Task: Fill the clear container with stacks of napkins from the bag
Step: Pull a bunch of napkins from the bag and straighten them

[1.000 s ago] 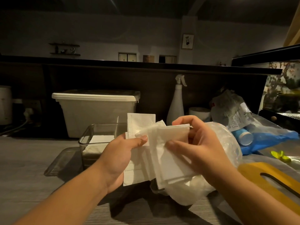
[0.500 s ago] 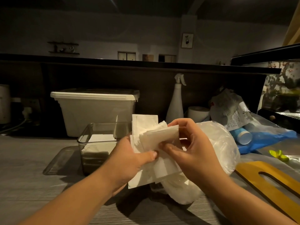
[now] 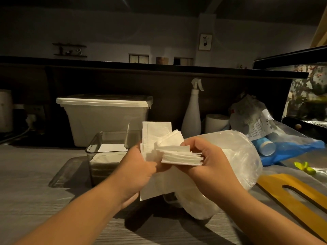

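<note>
- The left hand is closed around a bundle of white napkins; the bundle stands almost upright and its top edge rises above the fingers.
- The right hand grips a second, smaller stack of napkins; this stack lies nearly flat, with the thumb on top and the fingers below it.
- The two stacks touch each other in the middle, between both hands, and they are held above the tabletop.
- The clear plastic bag lies on the tabletop directly behind and under the right hand; more white napkins show through it.
- The clear container stands on the tabletop to the left of the left hand, near it but not touching. It already has a layer of white napkins inside, and the upper part is not filled.
- Behind the container stands a big white bin with a lid.
- A white spray bottle stands upright at the dark back wall, with a paper roll just beside it on the right.
- On the right side lie a blue bag and a yellow wooden board.
</note>
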`<state>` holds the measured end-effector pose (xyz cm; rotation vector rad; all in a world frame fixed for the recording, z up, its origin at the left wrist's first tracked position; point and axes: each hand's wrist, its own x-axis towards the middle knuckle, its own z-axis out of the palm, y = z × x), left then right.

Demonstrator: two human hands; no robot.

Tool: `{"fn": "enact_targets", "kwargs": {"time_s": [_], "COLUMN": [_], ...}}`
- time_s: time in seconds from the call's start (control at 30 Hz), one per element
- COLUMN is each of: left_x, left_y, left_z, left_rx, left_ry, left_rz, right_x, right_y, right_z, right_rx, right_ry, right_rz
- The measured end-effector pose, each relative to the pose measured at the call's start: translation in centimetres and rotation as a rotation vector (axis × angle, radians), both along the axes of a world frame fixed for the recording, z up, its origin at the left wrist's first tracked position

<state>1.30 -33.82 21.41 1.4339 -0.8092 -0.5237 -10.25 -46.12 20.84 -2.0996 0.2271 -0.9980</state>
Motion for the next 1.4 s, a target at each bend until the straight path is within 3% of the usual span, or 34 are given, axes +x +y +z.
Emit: {"fn": "enact_targets", "kwargs": {"time_s": [0.43, 0.7, 1.3, 1.4], "left_x": [0.1, 0.1, 0.0, -0.1], "left_y": [0.6, 0.5, 1.0, 0.7], "left_z": [0.8, 1.0, 1.2, 1.0], "left_rx": [-0.026, -0.051, -0.114, -0.117], "left_ry": [0.136, 0.119, 0.207, 0.216], "left_rz": [0.063, 0.078, -0.089, -0.073], "right_x": [-0.5, -0.7, -0.3, -0.1], "right_y": [-1.3, -0.8, -0.6, -1.1], "right_z": [1.0, 1.0, 0.4, 0.2], "right_rx": [0.219, 0.073, -0.339, -0.331], "right_ry": [-0.005, -0.046, -0.087, -0.101], "right_rz": [0.094, 0.114, -0.148, -0.172]}}
